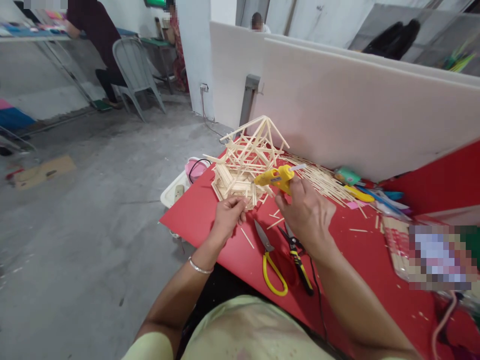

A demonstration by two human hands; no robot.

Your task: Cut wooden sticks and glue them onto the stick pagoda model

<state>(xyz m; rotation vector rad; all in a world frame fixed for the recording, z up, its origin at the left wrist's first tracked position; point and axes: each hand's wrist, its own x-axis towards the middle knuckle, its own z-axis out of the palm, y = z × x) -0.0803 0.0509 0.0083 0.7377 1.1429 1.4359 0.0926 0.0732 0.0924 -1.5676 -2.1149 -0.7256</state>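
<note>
My right hand grips a yellow hot glue gun, a clear glue stick jutting from its back. The gun's nozzle points left, over a model built of thin wooden sticks with a peaked, roof-like frame on top. At the model's near edge is my left hand, its fingers pinched together; whatever lies between them is too small to make out. Scissors with yellow handles lie on the red table below the hands. Beside them rest black-and-yellow cutters.
Loose wooden sticks are piled at the table's back right, near a yellow-handled tool. Packaged sticks lie at right. White boards stand behind the table. A pink container is beyond the left edge. A person sits far left.
</note>
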